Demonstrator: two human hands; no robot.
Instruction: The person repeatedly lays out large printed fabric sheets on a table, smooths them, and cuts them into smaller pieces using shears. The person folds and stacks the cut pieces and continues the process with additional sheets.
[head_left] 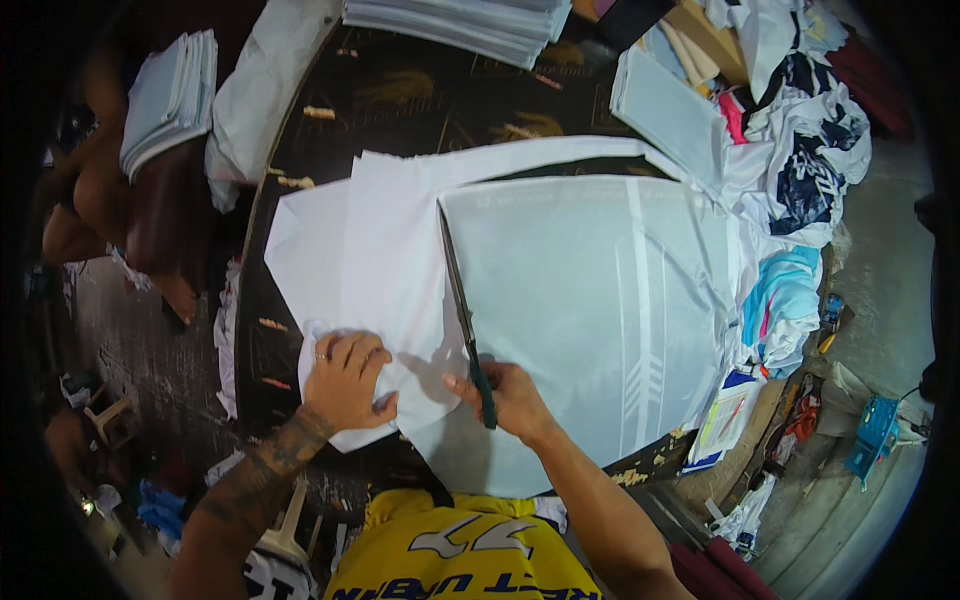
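Long dark scissors (458, 290) with green handles are in my right hand (510, 400). Their blades point away from me, along the edge between white fabric (385, 250) and a grey-white fabric sheet (560, 300) with white stripes. My left hand (345, 380) lies on the near left part of the white fabric, its fingers curled over bunched cloth and its thumb apart. A narrow white strip (540, 152) runs from the top of the white fabric along the sheet's far edge to the right. Whether the blades are parted is hard to make out.
All this lies on a dark, worn table (300, 150). Folded sheets are stacked at the far edge (460, 25) and far right (670, 120). Heaped garments (800, 170) cover the right side. Left of the table, a person (100, 200) sits beside a folded stack (170, 100).
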